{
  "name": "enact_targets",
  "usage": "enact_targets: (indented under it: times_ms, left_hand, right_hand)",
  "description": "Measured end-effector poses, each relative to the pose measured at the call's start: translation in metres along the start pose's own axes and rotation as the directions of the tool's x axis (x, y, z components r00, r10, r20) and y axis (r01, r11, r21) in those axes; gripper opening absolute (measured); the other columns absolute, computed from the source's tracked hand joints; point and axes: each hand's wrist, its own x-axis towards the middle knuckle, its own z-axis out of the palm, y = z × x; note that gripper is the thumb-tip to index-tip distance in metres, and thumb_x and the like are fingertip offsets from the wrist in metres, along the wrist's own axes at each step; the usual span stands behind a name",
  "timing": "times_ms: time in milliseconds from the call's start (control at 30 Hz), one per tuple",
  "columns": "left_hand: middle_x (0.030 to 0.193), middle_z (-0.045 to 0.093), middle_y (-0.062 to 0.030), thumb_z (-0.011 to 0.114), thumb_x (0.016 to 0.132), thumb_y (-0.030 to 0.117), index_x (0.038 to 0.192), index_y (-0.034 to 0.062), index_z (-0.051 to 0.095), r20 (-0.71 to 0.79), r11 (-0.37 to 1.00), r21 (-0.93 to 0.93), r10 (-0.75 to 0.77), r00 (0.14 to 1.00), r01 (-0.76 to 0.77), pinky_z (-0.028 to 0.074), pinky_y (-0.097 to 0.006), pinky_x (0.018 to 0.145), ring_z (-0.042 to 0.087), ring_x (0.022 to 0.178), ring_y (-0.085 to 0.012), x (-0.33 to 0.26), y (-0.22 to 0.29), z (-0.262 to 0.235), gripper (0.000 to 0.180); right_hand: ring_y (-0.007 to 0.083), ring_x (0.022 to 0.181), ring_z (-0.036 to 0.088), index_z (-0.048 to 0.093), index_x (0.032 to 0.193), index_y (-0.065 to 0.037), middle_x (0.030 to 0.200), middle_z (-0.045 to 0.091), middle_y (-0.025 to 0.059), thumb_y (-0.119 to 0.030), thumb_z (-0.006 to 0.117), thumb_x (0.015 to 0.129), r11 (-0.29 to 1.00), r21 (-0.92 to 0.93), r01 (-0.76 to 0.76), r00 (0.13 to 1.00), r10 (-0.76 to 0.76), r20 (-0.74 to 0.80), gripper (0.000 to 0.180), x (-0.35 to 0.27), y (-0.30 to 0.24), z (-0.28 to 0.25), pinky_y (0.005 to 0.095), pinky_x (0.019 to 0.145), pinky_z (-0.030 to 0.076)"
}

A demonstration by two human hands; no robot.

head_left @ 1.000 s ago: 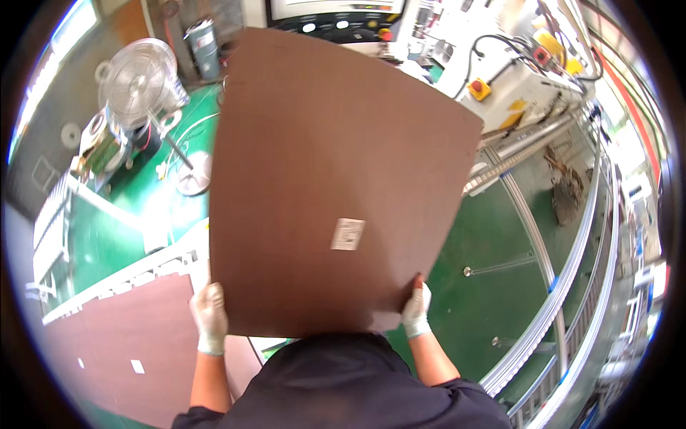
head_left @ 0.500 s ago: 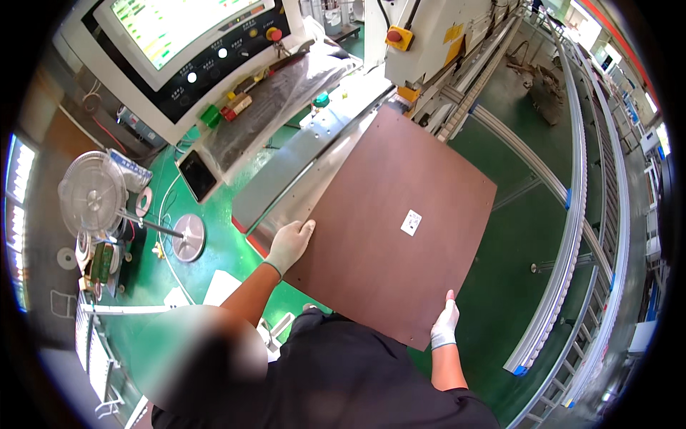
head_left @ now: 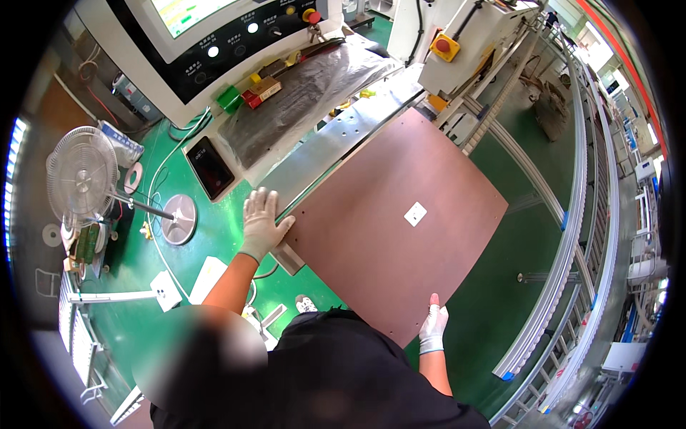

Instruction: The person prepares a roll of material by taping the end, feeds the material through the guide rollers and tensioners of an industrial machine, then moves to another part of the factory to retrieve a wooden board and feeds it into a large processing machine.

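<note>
One large brown board [head_left: 396, 229] is laid flat across the metal machine table [head_left: 336, 146], its near corner reaching back toward the dark-shirted torso. A small white label [head_left: 415, 213] is stuck near the board's middle. Beyond the table, a control console [head_left: 214, 43] with a screen and round buttons is seen, and a dark plastic-covered sheet [head_left: 304, 93] is spread along its shelf. To the right, a long curved conveyor rail [head_left: 572, 236] is run beside the green floor [head_left: 500, 307], close to the board's far edge. On the left, a standing fan [head_left: 82, 175] is placed on the floor, well apart from the board (its round base lies toward the table).

The left hand [head_left: 263, 223], gloved, is spread wide and pressed flat at the board's left edge, where board and table meet. The right hand [head_left: 433, 325], also gloved, is closed on the board's near edge, one finger stretched onto the top face.
</note>
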Motion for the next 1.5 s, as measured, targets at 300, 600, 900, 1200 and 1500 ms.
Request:
enact_targets:
  times_ms: [300,600,900,1200,1500]
  left_hand:
    - [0.147,0.048,-0.0212,0.062,0.09,0.053,0.144,0.0065,0.052,-0.002,0.971,0.033,-0.238,0.971,0.238,0.024,-0.054,0.119,0.035,0.144,-0.0417,0.005,0.004,0.013,0.072]
    - [0.147,0.049,-0.0192,0.06,0.091,0.05,0.147,0.0093,0.048,0.011,0.974,0.089,-0.208,0.978,0.206,0.03,-0.056,0.113,0.047,0.134,-0.0384,0.005,0.001,0.012,0.07]
    - [0.136,0.057,-0.0173,0.065,0.087,0.048,0.133,0.0046,0.06,-0.033,0.969,-0.005,-0.246,0.969,0.246,0.031,-0.059,0.113,0.047,0.131,-0.0394,0.014,0.009,0.01,0.063]
    - [0.133,0.059,-0.0155,0.066,0.087,0.046,0.142,0.0088,0.054,-0.096,0.973,0.078,-0.21,0.973,0.218,0.034,-0.055,0.109,0.055,0.123,-0.0374,0.016,0.008,0.005,0.067]
    - [0.133,0.056,-0.0159,0.067,0.086,0.045,0.137,0.0075,0.055,-0.111,0.978,0.031,-0.202,0.973,0.207,0.034,-0.053,0.111,0.051,0.125,-0.0394,0.01,0.011,0.009,0.065]
  right_hand:
    - [0.0213,0.096,0.065,0.05,0.111,0.002,0.108,0.064,0.013,-0.043,0.067,0.099,0.989,0.057,-0.138,0.988,0.142,-0.054,0.049,0.016,-0.044,0.034,0.0366,0.086,0.057]
    - [0.0199,0.094,0.065,0.057,0.111,0.0,0.107,0.065,0.0096,-0.05,0.061,0.101,0.979,0.01,-0.202,0.977,0.203,-0.069,0.051,0.079,-0.081,0.045,0.0362,0.084,0.057]
    - [0.0281,0.116,0.062,0.056,0.133,0.002,0.13,0.063,0.0126,-0.052,0.059,0.101,0.946,0.156,-0.283,0.957,0.268,0.112,0.063,0.193,-0.109,0.03,0.0433,0.1,0.051]
    - [0.0302,0.123,0.057,0.056,0.138,-0.006,0.139,0.06,0.0087,-0.049,0.052,0.103,0.858,0.419,-0.299,0.952,0.235,0.197,0.055,0.31,-0.129,0.013,0.0446,0.107,0.045]
    - [0.0313,0.114,0.063,0.057,0.13,0.009,0.129,0.064,0.0188,-0.036,0.05,0.105,0.991,0.134,-0.003,1.0,0.006,-0.021,0.053,0.401,-0.15,0.001,0.0418,0.1,0.049]
